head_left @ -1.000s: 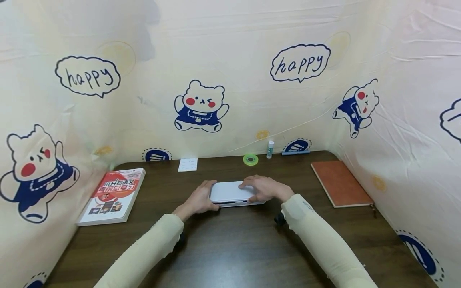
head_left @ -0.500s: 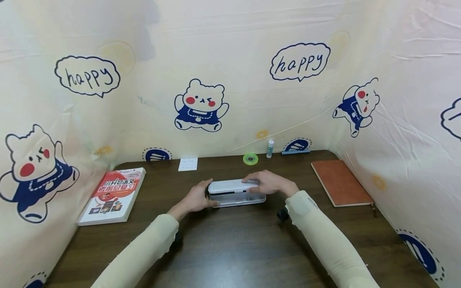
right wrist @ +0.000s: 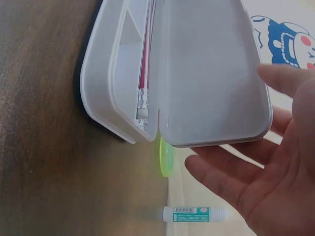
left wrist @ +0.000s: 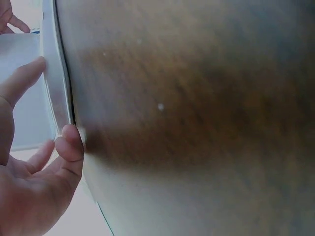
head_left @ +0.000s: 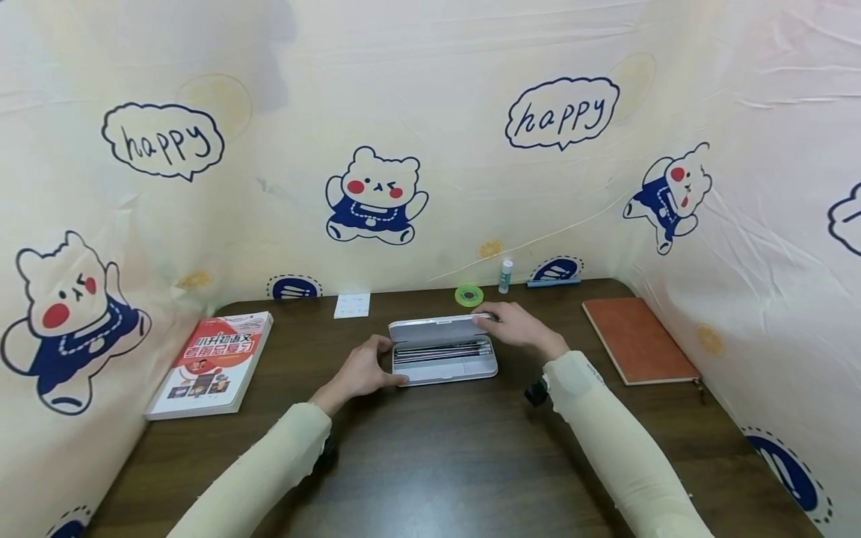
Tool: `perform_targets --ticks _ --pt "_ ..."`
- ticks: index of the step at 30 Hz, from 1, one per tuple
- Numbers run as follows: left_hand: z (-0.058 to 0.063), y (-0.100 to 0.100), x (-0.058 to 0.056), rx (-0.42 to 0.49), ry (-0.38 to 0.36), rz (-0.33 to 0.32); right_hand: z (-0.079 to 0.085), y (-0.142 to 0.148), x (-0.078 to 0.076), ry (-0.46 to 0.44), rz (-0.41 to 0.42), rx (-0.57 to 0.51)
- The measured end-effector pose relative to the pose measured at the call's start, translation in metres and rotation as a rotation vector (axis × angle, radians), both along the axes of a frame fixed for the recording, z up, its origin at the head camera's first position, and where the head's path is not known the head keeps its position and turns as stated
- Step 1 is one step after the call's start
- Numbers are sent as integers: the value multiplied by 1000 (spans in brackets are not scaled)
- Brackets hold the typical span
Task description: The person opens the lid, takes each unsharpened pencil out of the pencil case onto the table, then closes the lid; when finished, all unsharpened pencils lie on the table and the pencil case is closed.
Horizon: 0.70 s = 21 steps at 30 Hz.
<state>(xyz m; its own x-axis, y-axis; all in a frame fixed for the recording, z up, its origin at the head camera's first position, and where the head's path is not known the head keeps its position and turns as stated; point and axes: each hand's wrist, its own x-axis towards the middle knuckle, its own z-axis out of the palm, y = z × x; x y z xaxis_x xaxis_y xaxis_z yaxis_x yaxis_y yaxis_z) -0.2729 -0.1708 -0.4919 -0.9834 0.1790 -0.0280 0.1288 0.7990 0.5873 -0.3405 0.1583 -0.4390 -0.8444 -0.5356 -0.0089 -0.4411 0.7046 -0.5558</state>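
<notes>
A white pencil case (head_left: 444, 372) lies on the table in the head view with its lid (head_left: 430, 329) tilted up at the back. Several pencils (head_left: 440, 351) lie lengthwise inside; the right wrist view shows eraser ends (right wrist: 142, 110) and red shafts. My left hand (head_left: 361, 371) grips the left end of the case, thumb at the front corner, fingers behind. In the left wrist view its fingertips (left wrist: 69, 145) touch the case's edge. My right hand (head_left: 525, 329) holds the lid's right end, thumb on the inner face, fingers behind it.
Behind the case are a green tape roll (head_left: 468, 295), a glue stick (head_left: 505, 276), a blue pen-like stick (head_left: 553, 283) and a small white paper (head_left: 352, 305). A red-and-white book (head_left: 211, 362) lies left, a brown notebook (head_left: 639, 340) right. Printed fabric (head_left: 471, 112) walls the table.
The case was closed one second ago. My right hand has raised the lid up and back, bringing the pencils into view. My left hand has stayed at the left end.
</notes>
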Motion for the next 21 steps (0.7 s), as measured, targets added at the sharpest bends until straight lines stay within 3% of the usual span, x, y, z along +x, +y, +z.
perform_targets --ticks 5,9,17,21 --pt "1 1 0 -3 33 -70 0 1 0 -13 -72 13" --pt "2 1 -2 -14 10 -121 -1 6 1 -34 -115 17" --pt "2 0 -4 54 -49 -138 -9 24 0 -26 -161 60" --pt "2 -3 -4 81 -65 -141 -13 25 0 -22 -117 64"
